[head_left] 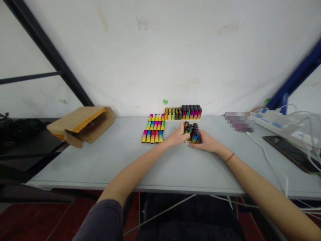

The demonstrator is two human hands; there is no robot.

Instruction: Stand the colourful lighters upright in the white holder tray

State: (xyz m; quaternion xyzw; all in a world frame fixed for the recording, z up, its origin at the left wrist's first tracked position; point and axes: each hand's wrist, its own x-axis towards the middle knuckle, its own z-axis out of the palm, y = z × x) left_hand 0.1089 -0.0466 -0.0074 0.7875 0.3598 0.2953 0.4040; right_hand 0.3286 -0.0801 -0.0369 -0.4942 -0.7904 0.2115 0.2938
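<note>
Both my hands are around a tight bunch of upright lighters [193,128] with black tops and coloured bodies. My left hand [179,136] closes on the bunch from the left, its thumb across the near side. From the right, my right hand [207,141] presses against the same bunch, fingers curled round it. Just behind stands a block of rainbow-coloured lighters [191,112] with black tops. Next to it is a standing group of yellow and dark lighters [173,113]. Left of my left hand, more rainbow lighters [152,136] lie flat in three rows.
An opened brown cardboard box [81,124] lies at the left of the grey table [112,164]. To the right are a white power strip [281,125] with cables, a dark phone [292,152] and a blurred-out object [239,122]. A white wall [160,60] rises behind.
</note>
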